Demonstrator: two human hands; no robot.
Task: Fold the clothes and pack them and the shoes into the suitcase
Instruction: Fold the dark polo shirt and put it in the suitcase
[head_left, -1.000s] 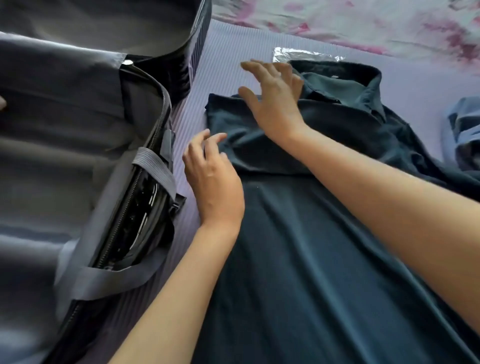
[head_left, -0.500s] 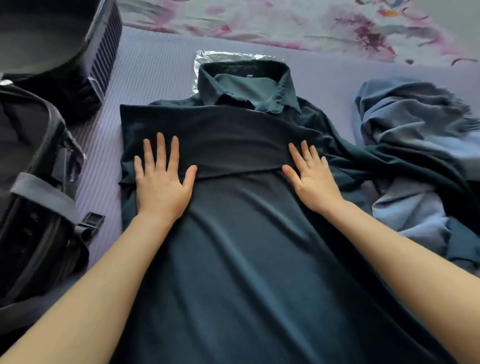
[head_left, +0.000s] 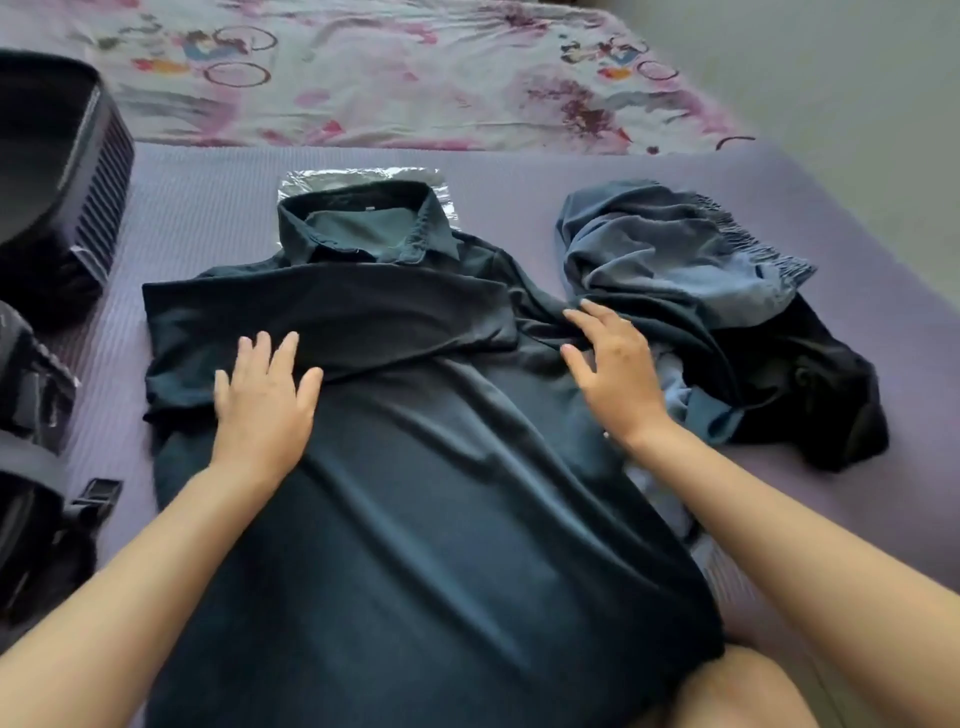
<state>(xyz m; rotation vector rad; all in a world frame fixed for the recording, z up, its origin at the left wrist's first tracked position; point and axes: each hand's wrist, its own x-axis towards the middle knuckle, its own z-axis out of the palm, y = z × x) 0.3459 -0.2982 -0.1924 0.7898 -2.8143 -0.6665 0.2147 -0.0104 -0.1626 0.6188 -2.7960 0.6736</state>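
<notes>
A dark teal collared shirt (head_left: 415, 493) lies flat on the purple mat (head_left: 197, 208), collar away from me, with one sleeve folded across the chest. My left hand (head_left: 262, 400) rests flat on the shirt's left side with fingers spread. My right hand (head_left: 613, 369) lies with fingers straight at the shirt's right shoulder, touching the cloth. Part of the open dark suitcase (head_left: 47, 171) shows at the left edge. No shoes are visible.
A heap of blue cloth (head_left: 670, 254) over a black garment (head_left: 810, 395) lies right of the shirt. A clear plastic bag (head_left: 332, 179) sticks out under the collar. A flowered sheet (head_left: 415, 73) lies beyond the mat. My bare knee (head_left: 748, 691) is at the bottom.
The view swung right, away from the suitcase. Both hands came down flat on the shirt, then my right hand moved out to the right shoulder.
</notes>
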